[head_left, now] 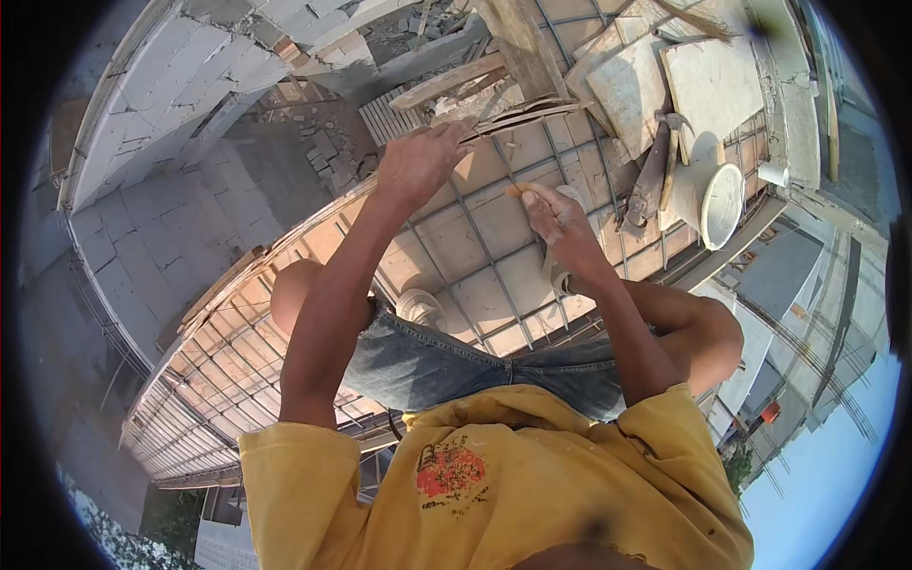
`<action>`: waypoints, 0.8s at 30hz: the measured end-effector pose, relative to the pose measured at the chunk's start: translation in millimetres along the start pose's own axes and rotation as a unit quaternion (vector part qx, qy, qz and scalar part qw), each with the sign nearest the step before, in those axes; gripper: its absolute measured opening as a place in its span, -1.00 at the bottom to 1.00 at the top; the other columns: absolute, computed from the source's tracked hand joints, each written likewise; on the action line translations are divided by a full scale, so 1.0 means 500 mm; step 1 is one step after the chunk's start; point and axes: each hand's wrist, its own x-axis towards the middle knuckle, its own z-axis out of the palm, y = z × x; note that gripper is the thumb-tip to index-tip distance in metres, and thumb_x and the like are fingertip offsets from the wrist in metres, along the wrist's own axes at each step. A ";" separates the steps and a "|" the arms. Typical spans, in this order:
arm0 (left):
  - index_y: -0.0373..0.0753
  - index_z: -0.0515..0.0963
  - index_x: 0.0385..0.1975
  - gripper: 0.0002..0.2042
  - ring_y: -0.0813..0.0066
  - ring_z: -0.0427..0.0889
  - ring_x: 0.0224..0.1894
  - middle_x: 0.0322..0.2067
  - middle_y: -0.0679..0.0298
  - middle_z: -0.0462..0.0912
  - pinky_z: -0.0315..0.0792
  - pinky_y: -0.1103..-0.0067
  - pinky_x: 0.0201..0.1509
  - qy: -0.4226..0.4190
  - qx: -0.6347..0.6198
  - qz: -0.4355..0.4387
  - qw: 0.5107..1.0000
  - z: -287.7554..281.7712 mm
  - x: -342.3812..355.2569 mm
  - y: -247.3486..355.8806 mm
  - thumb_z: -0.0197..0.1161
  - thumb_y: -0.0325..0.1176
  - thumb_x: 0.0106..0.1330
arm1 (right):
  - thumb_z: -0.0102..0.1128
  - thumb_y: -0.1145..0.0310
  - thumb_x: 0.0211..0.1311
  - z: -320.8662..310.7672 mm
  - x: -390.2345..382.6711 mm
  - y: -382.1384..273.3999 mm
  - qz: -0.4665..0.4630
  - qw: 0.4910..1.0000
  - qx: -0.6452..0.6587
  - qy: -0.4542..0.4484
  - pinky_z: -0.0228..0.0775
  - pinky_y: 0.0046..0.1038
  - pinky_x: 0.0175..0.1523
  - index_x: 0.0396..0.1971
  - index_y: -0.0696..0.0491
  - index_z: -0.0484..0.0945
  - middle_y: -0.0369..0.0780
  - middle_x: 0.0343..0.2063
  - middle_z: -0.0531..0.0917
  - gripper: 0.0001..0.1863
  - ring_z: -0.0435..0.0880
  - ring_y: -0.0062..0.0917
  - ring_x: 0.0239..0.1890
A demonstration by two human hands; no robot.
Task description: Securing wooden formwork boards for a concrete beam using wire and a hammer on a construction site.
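My left hand (418, 163) is closed at the near end of some thin, splintered wooden strips (532, 116) along the formwork edge; its fingertips are partly hidden. Closer to my body, my right hand (562, 226) pinches a small tan piece (519, 189), perhaps a wood scrap, between thumb and fingers. Beneath both hands spreads a grid of steel rebar (486, 249) over tan formwork panels (454, 237). I am squatting on this grid with my knees apart.
To the right lie a handsaw (650, 176), a hammer (674, 122) and a tilted white bucket (723, 206). Pale boards (712, 81) rest behind them. A thick timber (524, 47) stands at the far side. Beyond the left edge is a drop to a lower block-walled space (190, 218).
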 end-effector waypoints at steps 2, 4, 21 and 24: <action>0.10 0.37 0.21 -0.57 0.20 0.62 -0.04 0.01 0.25 0.60 0.55 0.32 -0.07 0.006 0.018 -0.005 1.000 0.008 -0.005 -0.002 0.09 -0.06 0.35 | -0.08 0.16 0.48 -0.014 -0.060 0.016 0.082 0.996 -0.032 -0.017 0.05 -0.69 -0.45 0.01 0.14 0.52 -0.50 -0.59 0.24 -0.62 0.16 -0.82 -0.54; 0.10 0.37 0.21 -0.58 0.19 0.62 -0.04 0.01 0.25 0.60 0.55 0.32 -0.07 -0.007 0.004 -0.005 1.000 0.002 -0.007 -0.002 0.08 -0.05 0.35 | -0.09 0.18 0.48 0.000 -0.126 0.038 0.064 0.997 -0.050 0.005 0.09 -0.69 -0.42 0.01 0.14 0.52 -0.48 -0.57 0.26 -0.63 0.18 -0.81 -0.52; 0.10 0.43 0.17 -0.56 -0.04 0.63 -0.19 -0.25 -0.01 0.66 0.49 0.20 -0.13 0.044 0.023 -0.002 0.999 0.036 0.004 -0.021 0.07 0.06 0.34 | 0.15 0.31 0.27 -0.081 -0.327 -0.133 -0.030 0.872 -0.483 0.072 0.51 -0.25 -0.21 -0.03 0.00 0.55 -0.13 -0.30 0.70 -0.72 0.68 -0.24 -0.31; 0.08 0.44 0.16 -0.54 -0.05 0.63 -0.19 -0.27 -0.04 0.66 0.48 0.20 -0.13 0.071 0.034 0.001 0.997 0.024 -0.005 -0.045 0.09 0.08 0.33 | 0.16 0.28 0.26 -0.086 -0.309 -0.186 -0.074 0.812 -0.577 0.040 0.50 -0.26 -0.09 -0.03 -0.02 0.55 -0.17 -0.21 0.68 -0.70 0.66 -0.28 -0.19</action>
